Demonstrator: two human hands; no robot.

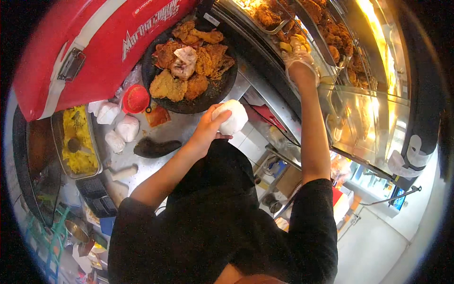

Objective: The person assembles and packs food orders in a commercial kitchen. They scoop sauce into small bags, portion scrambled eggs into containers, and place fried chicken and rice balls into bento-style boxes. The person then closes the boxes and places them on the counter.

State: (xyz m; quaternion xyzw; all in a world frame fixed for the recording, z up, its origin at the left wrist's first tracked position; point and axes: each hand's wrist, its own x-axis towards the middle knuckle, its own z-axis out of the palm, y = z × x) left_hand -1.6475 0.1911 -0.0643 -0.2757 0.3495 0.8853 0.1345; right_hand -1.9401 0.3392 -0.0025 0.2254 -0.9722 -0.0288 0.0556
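My left hand (209, 127) is closed round a rounded white wrapped bundle (234, 117), in front of my body. My right hand (301, 69), in a clear plastic glove, reaches into a lit glass display case (369, 120). Its fingertips are at some yellowish pieces of food (298, 42); whether they grip them I cannot tell. Beyond my left hand, a round black stone plate (220, 94) holds fried chicken pieces (204, 60) with a crumpled wrapped piece on top. More fried chicken (333, 32) lies in the case, past a metal divider.
A red cooler box (95, 46) stands at the upper left. Near it are white wrapped bundles (127, 127), a red cup of orange-red powder (136, 99), a dark curved object (156, 147), a container of yellow food (79, 142) with a scoop, and a black tray (95, 197).
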